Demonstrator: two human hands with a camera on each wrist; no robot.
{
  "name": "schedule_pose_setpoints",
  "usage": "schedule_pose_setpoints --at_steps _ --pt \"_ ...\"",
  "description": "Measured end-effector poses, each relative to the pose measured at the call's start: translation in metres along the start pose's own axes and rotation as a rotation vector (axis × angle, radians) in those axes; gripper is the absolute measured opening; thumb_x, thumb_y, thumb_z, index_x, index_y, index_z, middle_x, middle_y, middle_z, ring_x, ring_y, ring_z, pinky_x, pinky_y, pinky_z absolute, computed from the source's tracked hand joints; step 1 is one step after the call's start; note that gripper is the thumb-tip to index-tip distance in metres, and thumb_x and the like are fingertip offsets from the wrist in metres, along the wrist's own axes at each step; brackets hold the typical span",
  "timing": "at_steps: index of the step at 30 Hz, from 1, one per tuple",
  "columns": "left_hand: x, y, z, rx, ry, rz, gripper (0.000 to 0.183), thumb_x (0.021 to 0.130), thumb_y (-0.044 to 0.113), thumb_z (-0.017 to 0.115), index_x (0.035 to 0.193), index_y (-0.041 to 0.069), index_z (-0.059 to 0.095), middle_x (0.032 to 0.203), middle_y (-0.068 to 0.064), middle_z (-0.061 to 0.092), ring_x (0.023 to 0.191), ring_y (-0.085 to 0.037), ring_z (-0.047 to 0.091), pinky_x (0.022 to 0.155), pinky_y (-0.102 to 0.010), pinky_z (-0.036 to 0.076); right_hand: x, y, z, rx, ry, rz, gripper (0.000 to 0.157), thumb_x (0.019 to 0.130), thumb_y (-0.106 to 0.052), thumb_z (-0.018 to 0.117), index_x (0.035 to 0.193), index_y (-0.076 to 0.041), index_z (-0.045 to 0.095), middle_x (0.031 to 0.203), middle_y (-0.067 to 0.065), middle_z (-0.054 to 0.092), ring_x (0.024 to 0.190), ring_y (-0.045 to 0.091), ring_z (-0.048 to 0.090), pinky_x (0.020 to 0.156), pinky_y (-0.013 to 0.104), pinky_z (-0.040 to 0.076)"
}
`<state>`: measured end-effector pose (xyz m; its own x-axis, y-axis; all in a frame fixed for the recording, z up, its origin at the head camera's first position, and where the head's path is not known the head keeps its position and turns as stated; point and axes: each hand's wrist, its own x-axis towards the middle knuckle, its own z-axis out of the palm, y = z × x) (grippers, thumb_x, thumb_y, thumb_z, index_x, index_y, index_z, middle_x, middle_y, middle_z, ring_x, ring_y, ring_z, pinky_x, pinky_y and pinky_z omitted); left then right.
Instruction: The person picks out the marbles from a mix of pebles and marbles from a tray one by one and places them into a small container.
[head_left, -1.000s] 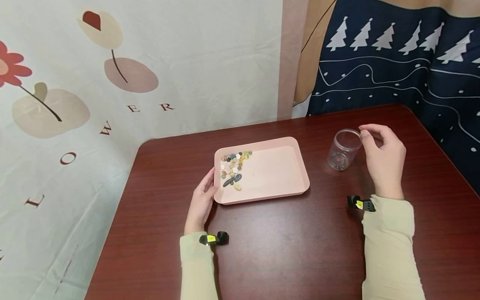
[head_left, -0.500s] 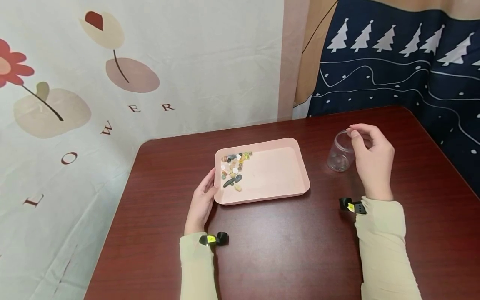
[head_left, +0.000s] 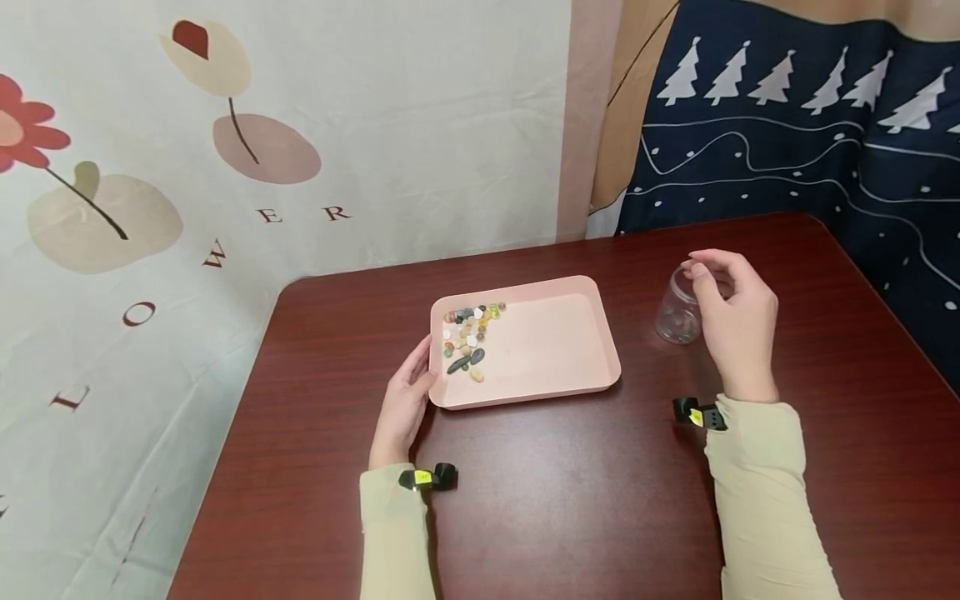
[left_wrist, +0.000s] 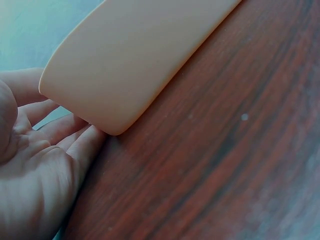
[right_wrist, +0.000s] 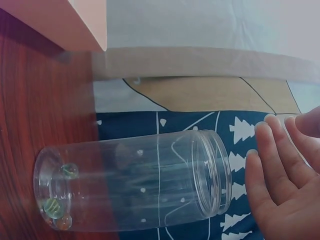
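Note:
At the left end of a pink tray point(head_left: 547, 346), my left hand point(head_left: 400, 408) holds its edge, thumb by the rim and fingers against the outer wall. The tray carries a cluster of small stones and beads point(head_left: 467, 333) at its left side. My right hand point(head_left: 738, 325) is up at the mouth of a clear jar point(head_left: 677, 319), thumb and fingertips close together at its rim. In the right wrist view the fingers extend beside the jar's threaded mouth, with nothing visible between them. Several glass marbles point(right_wrist: 52, 207) lie at the jar's bottom.
The tray and jar stand on a dark red wooden table point(head_left: 562, 500). A pale printed cloth point(head_left: 420, 125) hangs behind it, and a navy cloth with white trees point(head_left: 750, 158) hangs at the back right. A wrist camera point(head_left: 697, 414) is strapped to the right sleeve.
My right hand has moved left from beside the jar to over its rim, covering more of the jar in the head view. My left hand and the tray stay in place.

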<state>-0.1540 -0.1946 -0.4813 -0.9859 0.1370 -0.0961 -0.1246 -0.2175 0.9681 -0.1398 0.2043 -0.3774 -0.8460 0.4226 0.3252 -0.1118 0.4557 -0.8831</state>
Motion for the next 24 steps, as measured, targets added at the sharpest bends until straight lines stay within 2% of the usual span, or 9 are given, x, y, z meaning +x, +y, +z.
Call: schedule_pose_setpoints --at_steps 7,13,18,24 --pt "-0.001 0.000 0.001 -0.001 0.001 0.002 0.053 0.090 -0.005 0.043 0.139 0.010 0.030 0.145 -0.001 0.023 0.131 -0.011 0.021 0.105 -0.031 0.022 -0.003 -0.003 0.003 -0.020 -0.025 -0.014 0.027 0.088 -0.034 0.052 0.111 -0.024 0.062 0.103 -0.003 0.063 0.088 0.008 0.057 0.075 0.018 0.044" --pt "0.000 0.001 0.000 0.008 0.010 -0.003 0.052 0.090 -0.003 0.044 0.139 0.012 0.033 0.144 -0.001 0.026 0.130 -0.010 0.024 0.103 -0.029 0.026 -0.005 -0.005 0.007 -0.007 -0.046 -0.028 0.026 0.088 -0.033 0.052 0.110 -0.023 0.062 0.102 -0.004 0.063 0.089 0.010 0.059 0.076 0.017 0.045" --pt "0.001 0.000 -0.001 0.019 0.010 0.009 0.051 0.090 -0.002 0.044 0.138 0.012 0.033 0.144 -0.002 0.026 0.130 -0.011 0.025 0.102 -0.029 0.027 -0.007 -0.008 0.018 -0.019 -0.062 -0.097 0.025 0.089 -0.032 0.052 0.107 -0.021 0.063 0.097 -0.004 0.064 0.084 0.006 0.059 0.073 0.016 0.044" --pt "0.001 -0.001 -0.001 0.030 0.025 0.010 0.051 0.090 -0.003 0.044 0.138 0.012 0.034 0.144 -0.002 0.026 0.129 -0.011 0.025 0.101 -0.026 0.028 -0.013 -0.013 0.035 -0.002 -0.139 -0.139 0.023 0.089 -0.031 0.052 0.106 -0.019 0.063 0.096 -0.007 0.064 0.085 0.003 0.059 0.072 0.015 0.045"
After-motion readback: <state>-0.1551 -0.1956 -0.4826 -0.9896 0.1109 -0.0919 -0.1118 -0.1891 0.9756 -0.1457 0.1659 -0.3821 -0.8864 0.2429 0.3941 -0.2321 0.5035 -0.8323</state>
